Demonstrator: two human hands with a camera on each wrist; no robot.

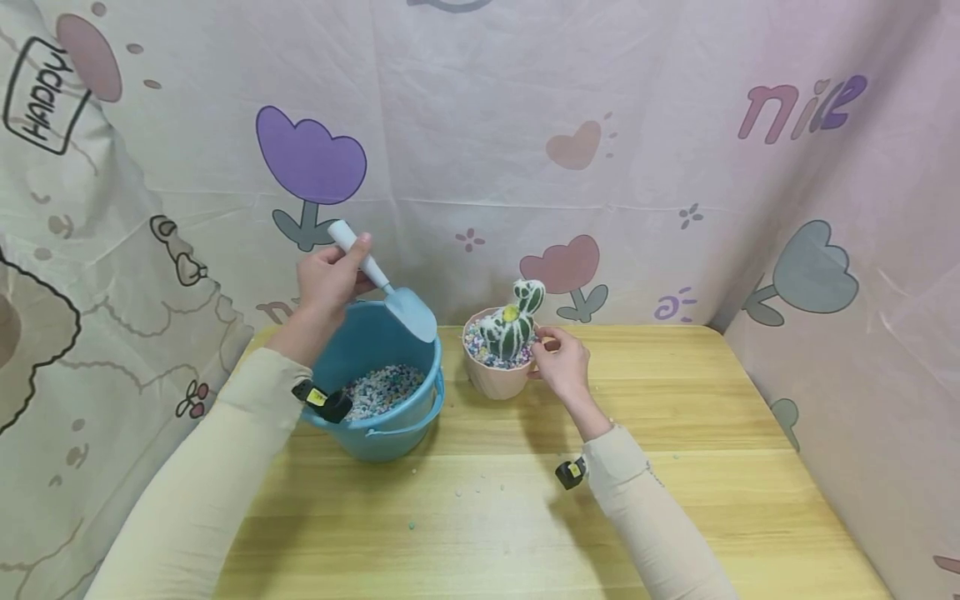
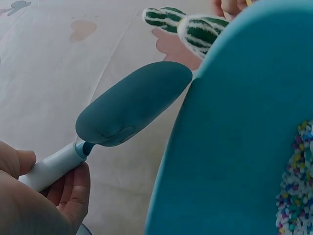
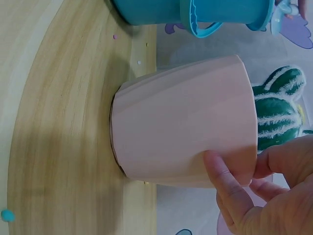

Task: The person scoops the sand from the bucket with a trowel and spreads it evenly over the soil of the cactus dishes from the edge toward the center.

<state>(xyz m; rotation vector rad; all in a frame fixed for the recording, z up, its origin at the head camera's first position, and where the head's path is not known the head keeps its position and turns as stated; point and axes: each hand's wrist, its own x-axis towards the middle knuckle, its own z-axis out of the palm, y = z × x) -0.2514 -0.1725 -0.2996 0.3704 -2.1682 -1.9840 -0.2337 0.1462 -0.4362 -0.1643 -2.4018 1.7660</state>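
My left hand [image 1: 326, 279] grips the pale handle of a small garden trowel [image 1: 411, 314]. The trowel's blue blade hangs, bare of pebbles on the side seen, over the right rim of a blue bucket [image 1: 390, 442]. Small multicoloured pebbles [image 1: 382, 390] lie in the bucket. To its right stands a pale pink flowerpot [image 1: 497, 382], upright, holding a green-and-white cactus [image 1: 510, 333] with a yellow flower and more pebbles around its base. My right hand [image 3: 274, 191] holds the pot at its rim, one finger along the outer wall.
Both containers stand on a wooden table [image 1: 675, 400] near its back edge. A few stray pebbles [image 1: 412, 526] are scattered in front of them. Printed cloth [image 1: 465, 125] hangs behind and at both sides. The bucket's handle [image 1: 408, 427] droops over its front right side.
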